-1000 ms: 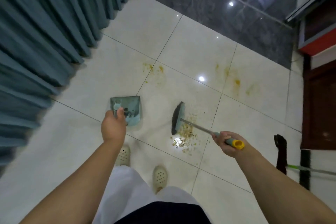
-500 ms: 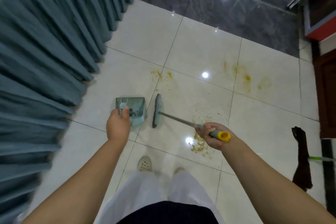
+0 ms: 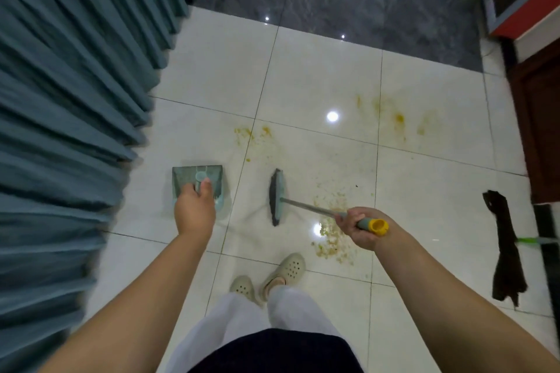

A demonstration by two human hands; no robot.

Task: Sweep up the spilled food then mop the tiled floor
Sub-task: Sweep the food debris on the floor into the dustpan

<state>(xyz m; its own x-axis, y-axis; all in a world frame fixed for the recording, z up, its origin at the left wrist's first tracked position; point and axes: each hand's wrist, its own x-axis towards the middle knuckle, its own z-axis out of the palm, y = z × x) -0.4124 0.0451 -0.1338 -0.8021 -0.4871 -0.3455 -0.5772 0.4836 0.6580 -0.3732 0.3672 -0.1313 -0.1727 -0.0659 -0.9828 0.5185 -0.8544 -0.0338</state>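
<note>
Curtain [image 3: 69, 106]: teal, pleated, along the left.
Cabinet [image 3: 527, 0]: red-edged, upper right corner.
Door [image 3: 539, 118]: dark wood, at the right.

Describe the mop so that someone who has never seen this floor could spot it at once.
Start at the dark wooden door on the right edge and look down to the pale tiles in front of it. The mop lies there, beyond the right hand. Unlike the teal broom and dustpan, it is a limp dark-brown cloth on a green stick, held by nobody.

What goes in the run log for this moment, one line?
phase: sweeping | left hand: grips dustpan handle | right hand: grips broom handle | spilled food: on tiles, uncollected | mop: lying unused
</note>
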